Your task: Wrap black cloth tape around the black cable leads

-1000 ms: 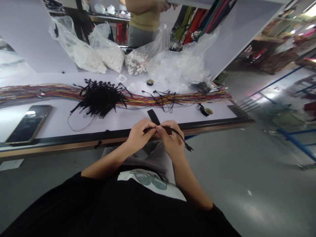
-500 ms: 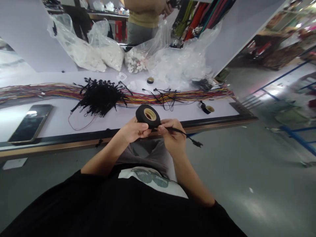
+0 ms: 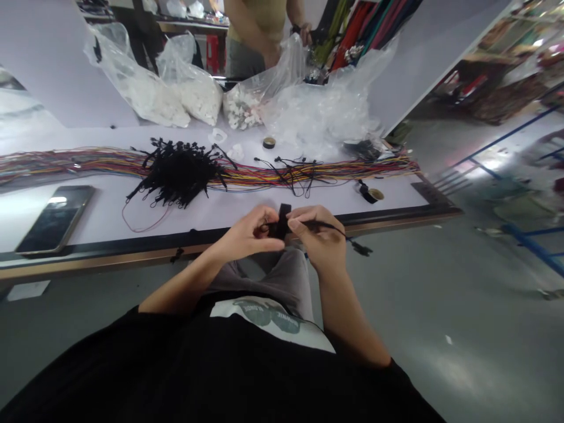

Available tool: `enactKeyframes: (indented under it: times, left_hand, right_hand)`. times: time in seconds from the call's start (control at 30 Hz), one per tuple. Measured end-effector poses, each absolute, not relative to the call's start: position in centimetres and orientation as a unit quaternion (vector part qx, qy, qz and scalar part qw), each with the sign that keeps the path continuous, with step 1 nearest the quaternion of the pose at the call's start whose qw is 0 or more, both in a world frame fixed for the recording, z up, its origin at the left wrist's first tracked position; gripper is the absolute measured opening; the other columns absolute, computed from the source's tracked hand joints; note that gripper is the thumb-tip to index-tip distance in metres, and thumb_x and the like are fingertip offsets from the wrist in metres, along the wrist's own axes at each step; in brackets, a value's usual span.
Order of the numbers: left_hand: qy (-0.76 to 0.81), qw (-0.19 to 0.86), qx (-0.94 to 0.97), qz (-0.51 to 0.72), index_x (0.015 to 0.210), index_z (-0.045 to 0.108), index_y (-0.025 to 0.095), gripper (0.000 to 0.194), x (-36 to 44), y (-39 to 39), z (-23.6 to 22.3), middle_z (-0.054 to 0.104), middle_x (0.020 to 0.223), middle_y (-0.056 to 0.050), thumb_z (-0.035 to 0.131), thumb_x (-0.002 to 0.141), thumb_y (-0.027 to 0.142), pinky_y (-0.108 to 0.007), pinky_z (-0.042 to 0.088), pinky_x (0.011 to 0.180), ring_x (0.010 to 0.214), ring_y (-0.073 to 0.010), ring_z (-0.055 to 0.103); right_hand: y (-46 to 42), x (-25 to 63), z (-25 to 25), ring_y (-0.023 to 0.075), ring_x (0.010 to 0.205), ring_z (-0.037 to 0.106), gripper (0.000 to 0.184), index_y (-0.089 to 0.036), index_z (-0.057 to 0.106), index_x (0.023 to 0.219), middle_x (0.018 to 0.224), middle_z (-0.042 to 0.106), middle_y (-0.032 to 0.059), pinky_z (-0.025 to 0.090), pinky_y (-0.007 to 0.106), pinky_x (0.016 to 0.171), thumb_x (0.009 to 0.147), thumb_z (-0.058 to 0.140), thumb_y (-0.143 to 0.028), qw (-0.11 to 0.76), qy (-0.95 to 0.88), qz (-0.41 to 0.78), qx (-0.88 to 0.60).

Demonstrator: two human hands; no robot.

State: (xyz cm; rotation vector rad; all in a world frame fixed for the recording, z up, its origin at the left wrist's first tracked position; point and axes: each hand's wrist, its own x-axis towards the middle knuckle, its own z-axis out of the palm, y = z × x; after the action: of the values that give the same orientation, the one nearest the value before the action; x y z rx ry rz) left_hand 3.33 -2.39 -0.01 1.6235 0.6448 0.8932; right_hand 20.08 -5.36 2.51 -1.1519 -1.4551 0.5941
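A black cable [image 3: 328,224] with a small connector [image 3: 362,249] at its end is pinched in my right hand [image 3: 324,238]. The connector hangs out to the right, past the table edge. Between my two hands a roll of black tape [image 3: 284,218] stands edge-on, close against my right fingertips. My left hand [image 3: 247,235] is at the roll's left side, thumb stretched out below it and fingers curled above, with a gap between them. A short dark cable end shows in that gap; whether the left fingers touch it, I cannot tell.
Behind my hands, colored wires [image 3: 343,171] run along the table, with a pile of black connector cables [image 3: 180,173] on top. A phone [image 3: 55,220] lies left. Small tape rolls [image 3: 268,143] and plastic bags [image 3: 200,100] stand farther back. Another person [image 3: 255,29] stands opposite.
The tape roll was edge-on, then tilted face-up in my left hand, and is now edge-on again between both hands. My left fingers have spread from it. My right hand shifted slightly right with the cable.
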Motion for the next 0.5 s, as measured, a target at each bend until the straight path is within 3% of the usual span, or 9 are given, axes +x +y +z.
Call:
enactKeyframes:
  times: [0.13,0.27,0.37,0.4,0.5]
  left_hand:
    - [0.37,0.423,0.687,0.461,0.073,0.052,0.018,0.011,5.4,-2.6,0.2,0.053,0.074,0.001,0.061,0.074,0.025,-0.024,0.04,0.065,0.07,-0.0117,0.049]
    - [0.386,0.365,0.696,0.483,0.063,0.054,0.019,0.011,5.7,-2.7,0.2,0.054,0.067,0.0,0.055,0.073,0.015,-0.026,0.04,0.067,0.07,-0.0136,0.051]
    - [0.383,0.402,0.668,0.496,0.071,0.057,0.02,0.007,5.7,-3.3,0.2,0.056,0.072,0.0,0.055,0.073,0.014,-0.025,0.043,0.066,0.07,-0.0129,0.053]
    - [0.375,0.438,0.639,0.509,0.08,0.058,0.021,0.009,5.7,-3.5,0.3,0.057,0.077,0.0,0.058,0.072,0.016,-0.025,0.044,0.063,0.068,-0.0118,0.054]
    - [0.345,0.572,0.502,0.55,0.109,0.045,0.026,0.052,5.5,-3.7,0.6,0.057,0.093,0.001,0.07,0.064,0.022,-0.021,0.043,0.049,0.057,-0.0069,0.053]
  right_hand:
    - [-6.0,19.4,2.7,0.0145,0.069,0.06,0.011,-0.023,0.06,0.064,0.069,0.064,-0.0026,0.047,0.03,0.067,0.073,0.065,-0.026,0.562,-0.626,0.194,-0.504]
    - [-6.2,19.0,2.5,0.014,0.067,0.059,0.004,-0.025,0.062,0.074,0.071,0.064,-0.0038,0.048,0.028,0.065,0.075,0.064,-0.028,0.504,-0.647,0.187,-0.54]
    - [-6.0,18.9,1.8,0.0137,0.068,0.059,0.003,-0.025,0.061,0.076,0.072,0.063,-0.004,0.048,0.028,0.066,0.077,0.061,-0.027,0.514,-0.647,0.19,-0.53]
    - [-5.9,19.0,1.5,0.014,0.07,0.06,0.004,-0.025,0.06,0.075,0.073,0.063,-0.0037,0.049,0.028,0.069,0.078,0.061,-0.027,0.529,-0.642,0.182,-0.525]
    - [-5.6,19.1,0.8,0.0152,0.078,0.062,0.006,-0.025,0.06,0.073,0.08,0.065,-0.002,0.05,0.031,0.073,0.077,0.062,-0.028,0.568,-0.629,0.179,-0.499]
